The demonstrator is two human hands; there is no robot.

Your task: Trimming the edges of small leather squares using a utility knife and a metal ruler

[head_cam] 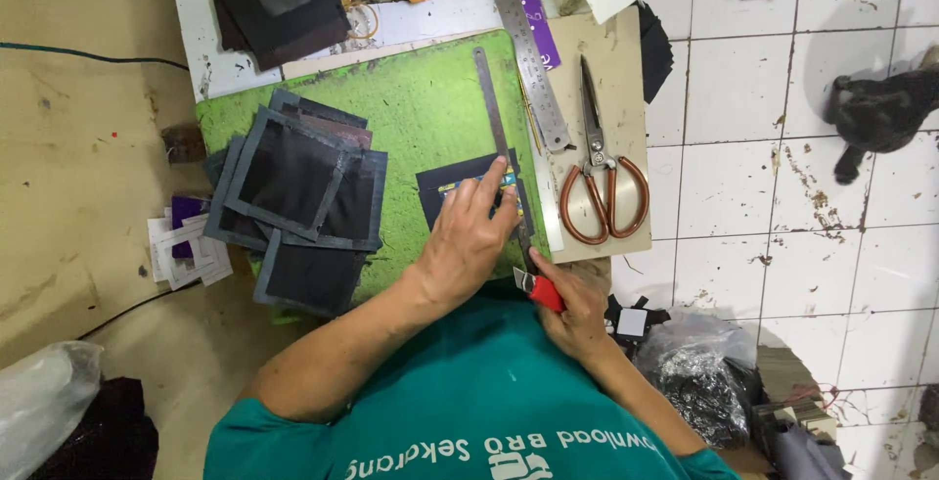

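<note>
Shirt: teal (pixel 469 411), worn by the person, filling the bottom of the head view.
Right hand: (pixel 577 309) fingers curled tight around a red-handled knife (pixel 541 290), its blade end pointing up along a ruler.
Left hand: (pixel 469 240) lies flat with fingers spread, pressing down on a slim ruler (pixel 494 113) and a dark sheet (pixel 460 186); it grips nothing.
Dark sheet: lies on the green mat (pixel 430 98), right of centre, partly under the left hand, with a small coloured card showing at the fingertips.
Slim ruler: runs up and down the mat along the sheet's right edge.
Stack: dark cut squares (pixel 298 201) overlap on the mat's left part, well apart from the hands.
Scissors: orange-handled (pixel 602 182), closed, on the board right of the mat, just beside the slim ruler's lower end.
Long ruler: steel (pixel 528 49), lying slanted above the scissors.
Surface: pale board (pixel 616 79) under mat and scissors.
Floor: white tiles (pixel 782 147) to the right; a dark cat (pixel 880 113) sits there.
Bags: clear plastic (pixel 699 363) near the right elbow, another (pixel 44 392) at lower left.
</note>
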